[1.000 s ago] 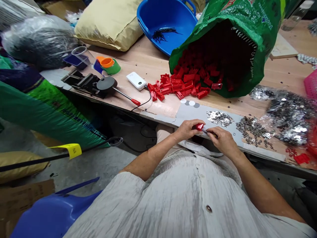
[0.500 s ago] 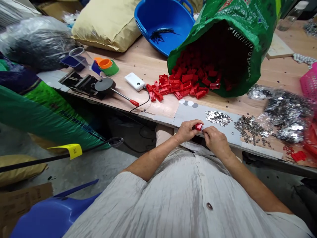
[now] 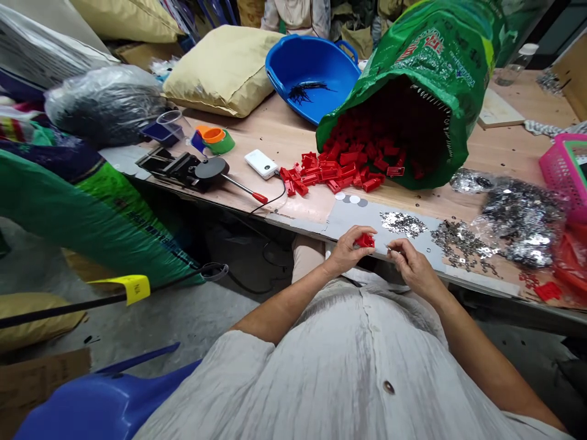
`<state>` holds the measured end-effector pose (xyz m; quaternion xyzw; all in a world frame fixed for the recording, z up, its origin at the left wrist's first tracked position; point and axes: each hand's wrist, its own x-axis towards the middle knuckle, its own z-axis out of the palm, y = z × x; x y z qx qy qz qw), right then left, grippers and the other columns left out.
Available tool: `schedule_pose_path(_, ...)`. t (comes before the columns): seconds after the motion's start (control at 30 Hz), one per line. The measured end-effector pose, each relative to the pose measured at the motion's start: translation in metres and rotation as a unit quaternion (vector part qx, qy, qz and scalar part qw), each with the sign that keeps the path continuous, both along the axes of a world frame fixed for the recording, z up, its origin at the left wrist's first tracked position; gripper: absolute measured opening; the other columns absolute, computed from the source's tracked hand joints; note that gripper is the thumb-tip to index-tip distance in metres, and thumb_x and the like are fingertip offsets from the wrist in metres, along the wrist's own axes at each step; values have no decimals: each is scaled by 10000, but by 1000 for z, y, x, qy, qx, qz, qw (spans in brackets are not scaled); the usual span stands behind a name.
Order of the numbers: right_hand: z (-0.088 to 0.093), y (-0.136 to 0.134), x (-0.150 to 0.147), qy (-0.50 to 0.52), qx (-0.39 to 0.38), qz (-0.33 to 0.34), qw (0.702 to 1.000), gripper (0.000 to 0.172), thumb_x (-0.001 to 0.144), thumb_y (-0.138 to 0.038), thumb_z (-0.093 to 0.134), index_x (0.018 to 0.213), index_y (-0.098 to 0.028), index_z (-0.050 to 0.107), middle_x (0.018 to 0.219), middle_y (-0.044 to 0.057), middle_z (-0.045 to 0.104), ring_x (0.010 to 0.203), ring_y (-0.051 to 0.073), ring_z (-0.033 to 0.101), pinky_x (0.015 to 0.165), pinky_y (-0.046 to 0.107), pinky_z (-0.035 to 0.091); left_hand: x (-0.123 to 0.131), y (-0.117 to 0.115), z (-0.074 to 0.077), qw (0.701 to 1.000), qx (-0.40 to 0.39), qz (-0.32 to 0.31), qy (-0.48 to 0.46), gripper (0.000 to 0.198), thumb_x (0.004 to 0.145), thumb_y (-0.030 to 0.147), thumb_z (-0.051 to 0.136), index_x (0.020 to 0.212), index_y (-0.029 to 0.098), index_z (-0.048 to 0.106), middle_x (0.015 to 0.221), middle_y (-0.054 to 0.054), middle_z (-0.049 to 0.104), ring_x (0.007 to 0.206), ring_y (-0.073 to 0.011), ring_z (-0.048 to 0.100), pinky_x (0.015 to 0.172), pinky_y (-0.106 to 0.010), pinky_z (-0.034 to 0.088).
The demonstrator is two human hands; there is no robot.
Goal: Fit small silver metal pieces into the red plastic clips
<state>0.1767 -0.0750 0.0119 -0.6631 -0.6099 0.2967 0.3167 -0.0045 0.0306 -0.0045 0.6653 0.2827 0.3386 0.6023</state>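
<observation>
My left hand (image 3: 345, 250) is closed around a small red plastic part (image 3: 366, 241) at the near edge of the wooden table (image 3: 284, 131). My right hand (image 3: 408, 261) is just to its right, fingers pinched on a tiny metal piece (image 3: 389, 248), a short gap from the red part. Right behind my hands lies a small heap of shiny metal pieces (image 3: 403, 223) on a grey sheet (image 3: 353, 214). More red parts (image 3: 330, 171) spill from a tipped green sack (image 3: 426, 91) further back.
A blue basin (image 3: 312, 64), a tan cushion (image 3: 224, 70), a white power bank (image 3: 261, 164), a black press tool with a red-tipped handle (image 3: 202, 171) and tape rolls (image 3: 215, 139) lie at the back left. Darker metal parts (image 3: 463, 241) and a pink basket (image 3: 564, 168) are at right.
My hands have drawn slightly apart; the right hand now holds its metal piece clear of the red part. The view has tilted up, showing more of the table's far side.
</observation>
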Motion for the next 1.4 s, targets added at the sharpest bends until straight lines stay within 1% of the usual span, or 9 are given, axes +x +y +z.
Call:
schedule_pose_path(0.1, 7, -4, -6, 37, -6, 39, 999, 384, 998, -382, 378, 1351, -243, 437, 776, -5, 690, 713, 165, 634, 712, 295, 478, 4, -10, 7, 981, -168, -2, -92, 264, 761, 363, 747, 850, 169, 591, 954, -30, 647, 880, -140, 627, 865, -291, 460)
schedule_pose_path(0.27, 13, -3, -14, 33, 8, 66, 997, 446, 993, -409, 394, 1417, -274, 423, 721, -28, 663, 639, 154, 611, 684, 281, 475, 6, -22, 15, 893, -401, -29, -201, 389, 719, 384, 795, 732, 168, 472, 837, -18, 670, 848, -158, 676, 880, -329, 477)
schedule_pose_path(0.47, 17, -2, -16, 46, 15, 67, 997, 417, 989, -423, 396, 1368, -265, 469, 726, -15, 660, 639, 169, 618, 667, 289, 483, 6, -25, 16, 858, -453, -38, -241, 381, 717, 375, 794, 680, 167, 477, 729, -2, 596, 737, -146, 627, 812, -343, 506)
schedule_pose_path(0.8, 19, -3, -15, 13, 33, 48, 998, 377, 983, -428, 409, 1309, -271, 515, 771, -2, 680, 655, 171, 638, 653, 285, 489, 8, -29, 16, 850, -461, -45, -250, 353, 729, 364, 783, 711, 166, 492, 763, -6, 608, 768, -146, 633, 847, -351, 503)
schedule_pose_path(0.93, 21, -2, -15, 5, 20, 59, 998, 407, 983, -378, 413, 1377, -277, 435, 772, -7, 690, 684, 173, 651, 675, 286, 486, 5, -20, 18, 884, -407, -19, -231, 354, 697, 325, 812, 784, 166, 507, 821, -9, 666, 811, -133, 663, 841, -296, 492)
schedule_pose_path(1.03, 16, 1, -14, -2, 4, 33, 999, 359, 972, -317, 411, 1326, -252, 425, 833, 16, 713, 748, 189, 673, 696, 307, 494, 0, -4, 13, 947, -272, 26, -168, 488, 635, 249, 843, 1008, 199, 532, 951, -21, 698, 841, -137, 670, 818, -285, 491)
schedule_pose_path(1.13, 5, 5, -10, -44, 27, -2, 999, 225, 951, -311, 437, 1138, -241, 539, 890, 46, 704, 735, 195, 652, 668, 319, 490, -3, 13, 4, 992, -101, 20, -67, 478, 624, 241, 838, 1022, 190, 578, 1003, -39, 689, 894, -144, 651, 878, -300, 486)
schedule_pose_path(1.27, -7, 12, -7, -98, 75, -15, 992, 222, 926, -321, 500, 1055, -232, 657, 937, 74, 673, 733, 190, 627, 700, 332, 490, -4, 27, -6, 994, 85, -21, 67, 342, 657, 191, 796, 983, 206, 693, 1048, -50, 697, 1004, -187, 635, 965, -337, 455)
schedule_pose_path(1.4, -14, 19, -5, -134, 63, -3, 989, 224, 918, -301, 529, 1060, -239, 692, 942, 63, 702, 779, 204, 655, 743, 349, 496, -1, 33, -10, 985, 133, -60, 93, 413, 690, 131, 741, 1091, 225, 709, 1082, -52, 715, 1007, -188, 653, 945, -321, 466)
